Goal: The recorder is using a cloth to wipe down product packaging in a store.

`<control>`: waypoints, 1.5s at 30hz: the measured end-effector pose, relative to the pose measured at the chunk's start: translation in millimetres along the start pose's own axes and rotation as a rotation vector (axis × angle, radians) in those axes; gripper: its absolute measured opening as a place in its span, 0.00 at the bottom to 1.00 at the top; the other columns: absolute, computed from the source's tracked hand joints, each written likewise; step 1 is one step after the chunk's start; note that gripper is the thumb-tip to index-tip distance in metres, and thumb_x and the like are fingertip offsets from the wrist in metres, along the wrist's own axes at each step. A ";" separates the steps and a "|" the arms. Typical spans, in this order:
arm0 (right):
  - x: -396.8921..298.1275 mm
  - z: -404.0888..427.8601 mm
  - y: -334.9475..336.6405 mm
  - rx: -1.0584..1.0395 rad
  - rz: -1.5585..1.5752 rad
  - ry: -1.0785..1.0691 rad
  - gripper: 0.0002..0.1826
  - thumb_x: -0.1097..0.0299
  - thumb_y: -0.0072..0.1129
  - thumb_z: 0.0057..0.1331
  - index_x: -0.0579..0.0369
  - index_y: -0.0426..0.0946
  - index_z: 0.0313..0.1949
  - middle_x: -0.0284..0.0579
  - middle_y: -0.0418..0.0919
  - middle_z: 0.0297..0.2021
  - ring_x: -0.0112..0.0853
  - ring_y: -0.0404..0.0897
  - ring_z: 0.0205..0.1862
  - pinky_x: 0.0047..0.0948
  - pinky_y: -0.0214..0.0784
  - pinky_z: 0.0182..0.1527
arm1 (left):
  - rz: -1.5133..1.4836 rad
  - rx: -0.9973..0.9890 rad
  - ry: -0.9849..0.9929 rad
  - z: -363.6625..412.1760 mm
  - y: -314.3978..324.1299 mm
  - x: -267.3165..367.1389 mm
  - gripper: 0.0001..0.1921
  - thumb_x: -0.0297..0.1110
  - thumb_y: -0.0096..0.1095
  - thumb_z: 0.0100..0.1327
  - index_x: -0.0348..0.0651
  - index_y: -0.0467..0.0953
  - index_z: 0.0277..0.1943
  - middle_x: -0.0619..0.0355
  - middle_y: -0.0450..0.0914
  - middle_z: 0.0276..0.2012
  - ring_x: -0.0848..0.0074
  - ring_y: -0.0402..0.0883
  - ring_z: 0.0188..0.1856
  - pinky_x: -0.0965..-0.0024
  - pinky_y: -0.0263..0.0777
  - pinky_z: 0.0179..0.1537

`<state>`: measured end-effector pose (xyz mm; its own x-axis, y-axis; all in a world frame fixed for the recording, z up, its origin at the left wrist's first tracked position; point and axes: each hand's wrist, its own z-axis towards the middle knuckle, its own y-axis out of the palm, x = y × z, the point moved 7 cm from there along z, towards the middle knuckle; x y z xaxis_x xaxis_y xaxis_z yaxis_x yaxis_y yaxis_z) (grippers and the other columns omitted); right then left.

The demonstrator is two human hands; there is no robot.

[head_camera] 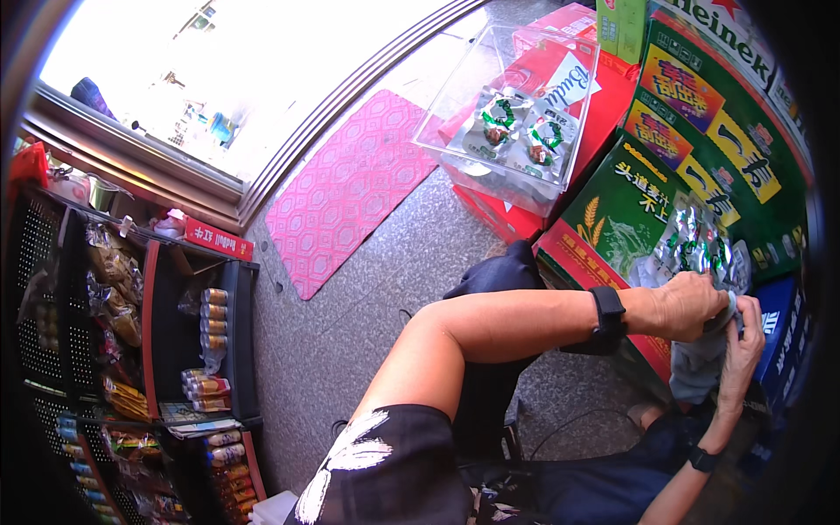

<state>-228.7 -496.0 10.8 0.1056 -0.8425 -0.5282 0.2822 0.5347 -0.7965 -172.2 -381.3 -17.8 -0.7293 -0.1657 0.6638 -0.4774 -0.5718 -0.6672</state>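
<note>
At the right, both my hands meet at a light blue-grey cloth point(697, 367) that hangs between them. My left hand point(689, 305) is curled at the cloth's upper end, beside a pile of silver foil packets point(695, 236) on a green beer carton point(610, 210). The fingers of my right hand point(745, 335) pinch the cloth's rim from the other side. Further up, a clear plastic bin point(505, 177) holds several silver foil packets point(502, 125) with green and brown print. It stands on red boxes point(607, 98).
Green cartons point(741, 157) stack at the right, a blue carton point(781, 335) near my right hand. A pink patterned mat point(351, 190) lies by the bright doorway. Shelves point(151, 328) with cans and bagged snacks stand at left. A thin cable point(571, 415) crosses the floor near my legs.
</note>
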 end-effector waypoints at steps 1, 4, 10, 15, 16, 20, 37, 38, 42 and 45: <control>6.2 0.3 -1.4 0.009 0.005 -0.003 0.06 0.81 0.51 0.63 0.64 0.71 0.41 0.46 0.72 0.37 0.39 0.73 0.39 0.33 0.65 0.45 | 0.035 -0.024 0.033 -0.5 -2.0 2.3 0.13 0.24 0.59 0.44 0.32 0.74 0.36 0.40 0.79 0.28 0.48 0.80 0.39 0.54 0.74 0.40; 26.0 -1.5 -6.3 -0.006 0.046 0.052 0.06 0.81 0.51 0.63 0.64 0.72 0.40 0.46 0.72 0.35 0.40 0.72 0.37 0.33 0.65 0.44 | 0.080 -0.022 0.083 -1.3 -1.3 1.8 0.13 0.25 0.60 0.43 0.33 0.75 0.36 0.41 0.79 0.29 0.51 0.80 0.39 0.55 0.74 0.39; -7.4 -4.5 -3.3 0.053 -0.255 -0.140 0.12 0.83 0.51 0.61 0.65 0.75 0.45 0.49 0.75 0.37 0.40 0.72 0.45 0.36 0.65 0.49 | 0.156 0.044 0.106 -3.8 2.1 -2.1 0.14 0.25 0.61 0.41 0.31 0.73 0.35 0.42 0.79 0.27 0.53 0.81 0.35 0.57 0.75 0.34; -16.0 -8.2 7.4 -0.013 -0.280 -0.218 0.15 0.84 0.49 0.59 0.65 0.74 0.47 0.50 0.74 0.43 0.43 0.71 0.50 0.36 0.64 0.53 | 0.136 0.048 0.078 -3.3 0.0 -2.9 0.19 0.24 0.61 0.41 0.27 0.69 0.39 0.41 0.78 0.27 0.52 0.81 0.32 0.57 0.74 0.32; -19.1 -7.1 8.0 -0.013 -0.280 -0.218 0.15 0.84 0.49 0.59 0.65 0.74 0.47 0.50 0.74 0.43 0.43 0.71 0.50 0.36 0.64 0.53 | 0.123 0.046 0.065 -2.9 1.0 -4.0 0.19 0.23 0.61 0.41 0.27 0.68 0.39 0.41 0.78 0.27 0.52 0.81 0.32 0.57 0.74 0.32; -21.1 -4.6 4.0 0.037 -0.190 -0.173 0.12 0.84 0.50 0.58 0.65 0.74 0.43 0.49 0.74 0.39 0.43 0.71 0.47 0.38 0.63 0.51 | 0.109 0.081 0.069 -5.1 -0.4 -1.3 0.20 0.22 0.61 0.42 0.27 0.68 0.40 0.41 0.77 0.27 0.52 0.81 0.32 0.56 0.73 0.32; 105.1 -13.3 -20.3 0.038 0.365 0.172 0.12 0.71 0.50 0.71 0.62 0.74 0.51 0.35 0.75 0.45 0.24 0.71 0.47 0.24 0.62 0.53 | -0.210 0.101 -0.004 -4.2 -25.3 4.8 0.20 0.22 0.57 0.44 0.34 0.76 0.45 0.41 0.79 0.34 0.49 0.79 0.40 0.54 0.73 0.42; 117.1 -16.7 -19.6 0.033 0.440 0.243 0.14 0.70 0.50 0.72 0.61 0.74 0.53 0.34 0.75 0.47 0.24 0.72 0.49 0.24 0.62 0.55 | -0.245 0.105 0.001 -4.4 -26.1 5.3 0.20 0.22 0.57 0.44 0.34 0.76 0.44 0.41 0.79 0.34 0.49 0.79 0.40 0.54 0.73 0.42; 152.2 -30.0 -20.3 0.155 0.616 0.378 0.17 0.67 0.50 0.72 0.59 0.73 0.57 0.37 0.75 0.52 0.25 0.72 0.54 0.26 0.61 0.59 | -0.278 0.141 0.045 -3.2 -24.9 6.6 0.20 0.22 0.57 0.44 0.34 0.75 0.45 0.41 0.79 0.34 0.49 0.79 0.41 0.54 0.73 0.43; 161.9 -33.9 -21.1 0.158 0.751 0.357 0.18 0.65 0.51 0.72 0.58 0.71 0.58 0.39 0.74 0.54 0.26 0.71 0.57 0.30 0.58 0.63 | -0.337 0.175 0.066 -3.0 -28.4 9.3 0.21 0.22 0.57 0.43 0.34 0.74 0.46 0.40 0.79 0.34 0.49 0.79 0.42 0.54 0.73 0.43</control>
<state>-249.9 -641.5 -67.9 0.0187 -0.1821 -0.9831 0.3906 0.9065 -0.1605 -166.9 -364.2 6.4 -0.5788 0.1036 0.8089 -0.6086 -0.7150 -0.3440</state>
